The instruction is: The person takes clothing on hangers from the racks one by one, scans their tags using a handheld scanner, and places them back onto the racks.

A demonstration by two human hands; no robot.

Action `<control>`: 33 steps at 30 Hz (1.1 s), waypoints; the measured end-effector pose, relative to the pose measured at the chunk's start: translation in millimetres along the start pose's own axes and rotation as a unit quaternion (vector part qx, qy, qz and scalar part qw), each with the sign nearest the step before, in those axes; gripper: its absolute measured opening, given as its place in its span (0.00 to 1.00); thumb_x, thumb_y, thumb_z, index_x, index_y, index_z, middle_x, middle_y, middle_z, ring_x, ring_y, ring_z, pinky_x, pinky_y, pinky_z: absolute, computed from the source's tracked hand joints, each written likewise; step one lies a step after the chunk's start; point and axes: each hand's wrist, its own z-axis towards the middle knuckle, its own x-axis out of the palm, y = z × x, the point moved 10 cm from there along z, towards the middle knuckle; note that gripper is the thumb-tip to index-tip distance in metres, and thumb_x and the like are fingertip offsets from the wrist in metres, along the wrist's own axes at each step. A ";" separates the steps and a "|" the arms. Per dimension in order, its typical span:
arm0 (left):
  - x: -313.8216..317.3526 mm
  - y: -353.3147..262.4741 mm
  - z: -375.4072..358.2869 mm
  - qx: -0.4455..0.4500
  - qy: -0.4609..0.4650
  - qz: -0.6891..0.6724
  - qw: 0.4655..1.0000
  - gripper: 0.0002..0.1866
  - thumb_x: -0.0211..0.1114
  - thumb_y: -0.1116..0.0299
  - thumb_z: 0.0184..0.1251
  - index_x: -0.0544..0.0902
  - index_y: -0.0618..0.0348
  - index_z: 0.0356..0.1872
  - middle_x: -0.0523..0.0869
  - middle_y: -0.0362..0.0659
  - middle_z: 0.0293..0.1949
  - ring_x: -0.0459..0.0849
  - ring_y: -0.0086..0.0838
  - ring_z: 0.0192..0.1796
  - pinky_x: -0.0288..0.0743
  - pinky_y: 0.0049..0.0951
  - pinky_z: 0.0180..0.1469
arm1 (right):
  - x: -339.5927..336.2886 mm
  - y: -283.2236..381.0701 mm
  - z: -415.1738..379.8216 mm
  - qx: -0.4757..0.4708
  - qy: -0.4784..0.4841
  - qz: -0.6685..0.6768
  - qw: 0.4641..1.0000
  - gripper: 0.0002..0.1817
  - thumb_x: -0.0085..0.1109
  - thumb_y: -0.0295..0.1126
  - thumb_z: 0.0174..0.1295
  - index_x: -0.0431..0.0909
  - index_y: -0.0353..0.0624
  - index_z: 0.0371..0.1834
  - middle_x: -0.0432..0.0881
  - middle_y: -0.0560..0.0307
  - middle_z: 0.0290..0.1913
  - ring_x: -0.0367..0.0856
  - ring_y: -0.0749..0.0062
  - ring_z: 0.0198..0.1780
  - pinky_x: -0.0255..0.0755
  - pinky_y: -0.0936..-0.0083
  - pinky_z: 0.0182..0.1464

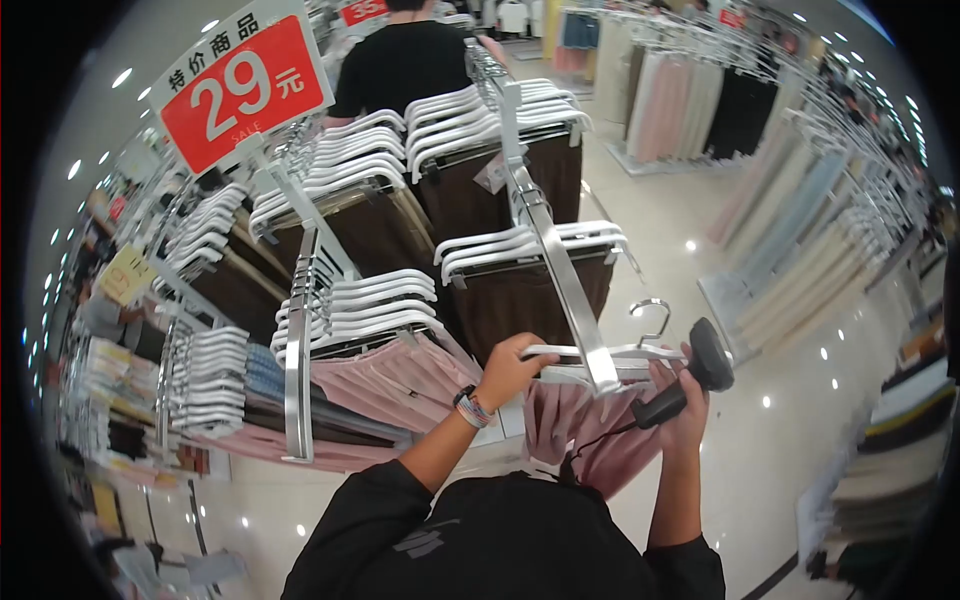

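My left hand (513,376) is closed around the left end of a white clothes hanger (630,352), with a watch and bands at the wrist. Its metal hook points up, off the rail. In my right hand (684,420) is a black barcode scanner (660,405), its head turned up and to the right, and a cord runs down from the handle. The fingers of that hand also touch the hanger's right end. Pink trousers (560,425) hang below the hanger, partly hidden by the scanner and my hand. The metal display arm (565,290) ends just in front of the hanger.
Brown trousers (525,300) hang farther along this arm. On the left, another metal arm (300,385) carries pink trousers (395,375). A red price sign (245,90) stands above the racks. A person in black (405,65) is behind them. More clothes racks (690,95) line the right side.
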 end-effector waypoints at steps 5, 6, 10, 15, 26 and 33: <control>-52.1 15.1 17.6 -0.026 -0.176 0.037 0.983 0.08 0.69 0.74 0.58 0.82 0.64 0.36 0.80 0.39 0.31 0.76 0.18 0.28 0.70 0.20 0.29 | 44.9 -33.0 81.2 0.071 0.116 0.032 0.990 0.27 0.51 0.25 0.62 0.59 0.29 0.65 0.69 0.39 0.61 0.73 0.48 0.61 0.68 0.59 0.66; -63.0 10.8 18.5 -0.016 -0.206 0.061 0.976 0.08 0.69 0.74 0.58 0.82 0.64 0.37 0.80 0.39 0.32 0.77 0.18 0.29 0.70 0.20 0.30 | 58.8 -36.6 93.2 0.082 0.144 0.033 0.986 0.28 0.52 0.24 0.62 0.59 0.29 0.65 0.69 0.41 0.61 0.73 0.48 0.61 0.68 0.59 0.66; -96.9 0.8 19.1 -0.020 -0.304 0.128 0.944 0.08 0.67 0.73 0.59 0.81 0.64 0.39 0.83 0.41 0.36 0.79 0.25 0.36 0.72 0.25 0.41 | 97.0 -71.4 130.3 0.143 0.221 0.029 0.964 0.29 0.54 0.22 0.60 0.59 0.33 0.66 0.69 0.45 0.62 0.73 0.50 0.61 0.69 0.58 0.65; -114.1 13.8 21.0 -0.047 -0.342 0.211 0.915 0.09 0.66 0.71 0.61 0.81 0.63 0.41 0.83 0.46 0.38 0.81 0.33 0.39 0.73 0.28 0.44 | 122.2 -100.4 152.7 0.186 0.236 0.044 0.953 0.28 0.55 0.20 0.59 0.62 0.34 0.64 0.72 0.47 0.59 0.77 0.55 0.56 0.73 0.63 0.62; -119.4 36.0 44.6 -0.066 -0.349 0.326 0.876 0.14 0.64 0.67 0.61 0.80 0.62 0.45 0.82 0.51 0.43 0.80 0.45 0.48 0.73 0.36 0.50 | 110.8 -124.9 178.8 0.229 0.242 0.057 0.941 0.25 0.54 0.19 0.59 0.64 0.32 0.62 0.72 0.46 0.59 0.75 0.52 0.59 0.71 0.65 0.64; -126.7 46.5 43.8 -0.123 -0.354 0.310 0.874 0.17 0.66 0.64 0.59 0.80 0.63 0.47 0.82 0.52 0.48 0.80 0.46 0.51 0.72 0.36 0.55 | 83.7 -104.1 164.1 0.203 0.261 0.046 0.943 0.25 0.53 0.24 0.60 0.64 0.28 0.61 0.77 0.40 0.54 0.73 0.49 0.62 0.66 0.63 0.66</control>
